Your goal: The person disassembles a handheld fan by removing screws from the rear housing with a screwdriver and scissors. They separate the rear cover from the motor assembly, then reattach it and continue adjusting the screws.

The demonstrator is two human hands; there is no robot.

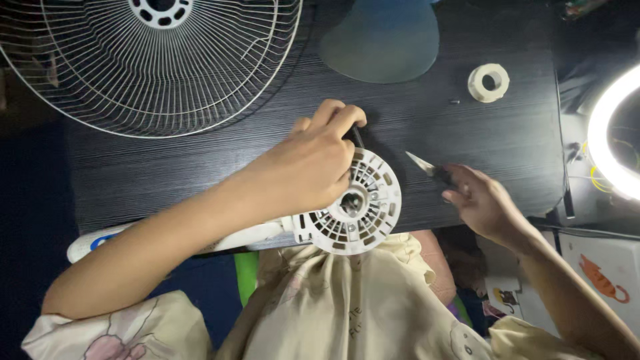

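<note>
My left hand [308, 167] rests over the top of a round white slotted fan motor housing [363, 220] at the near edge of the black table [200, 167]; its fingers pinch a thin dark stick-like part [357, 135] at the housing's far rim. My right hand [483, 203] is to the right of the housing and grips a small tool with a pointed metal tip [421, 162] aimed toward the housing, a short gap away. A white stand arm [220, 239] runs left from the housing under my left forearm.
A white wire fan guard [153, 67] lies at the far left. A grey-blue fan blade [383, 40] lies at the far middle, with a white ring-shaped nut [489, 83] and a tiny dark screw [455, 102] at the far right. A lit ring light [610, 133] stands off the table's right edge.
</note>
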